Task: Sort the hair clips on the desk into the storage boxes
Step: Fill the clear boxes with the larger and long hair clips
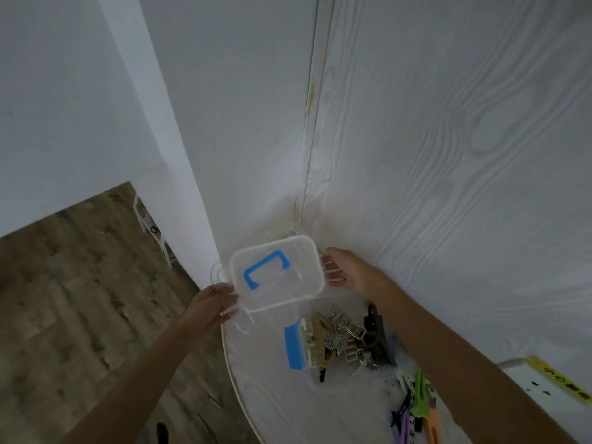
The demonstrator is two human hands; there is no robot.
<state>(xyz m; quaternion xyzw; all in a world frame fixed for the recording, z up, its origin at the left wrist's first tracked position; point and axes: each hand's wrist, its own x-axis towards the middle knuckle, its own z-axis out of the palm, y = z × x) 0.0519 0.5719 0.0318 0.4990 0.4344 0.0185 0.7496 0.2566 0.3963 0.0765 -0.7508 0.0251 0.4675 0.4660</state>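
A clear plastic storage box (298,283) with a blue carry handle on its lid sits at the far corner of the white desk. My left hand (215,299) grips its near-left edge and my right hand (344,267) holds its right side. Just in front, a second clear box (320,318) with a blue latch at its left side is heaped with metal, beige and black hair clips (339,338). More clips (416,398), green, orange, purple and black-and-white, lie loose on the desk at the lower right.
The desk (272,389) has a curved left edge with wooden floor (80,299) beyond it. White walls close in behind and to the right. A yellow label strip (557,379) lies at the far right.
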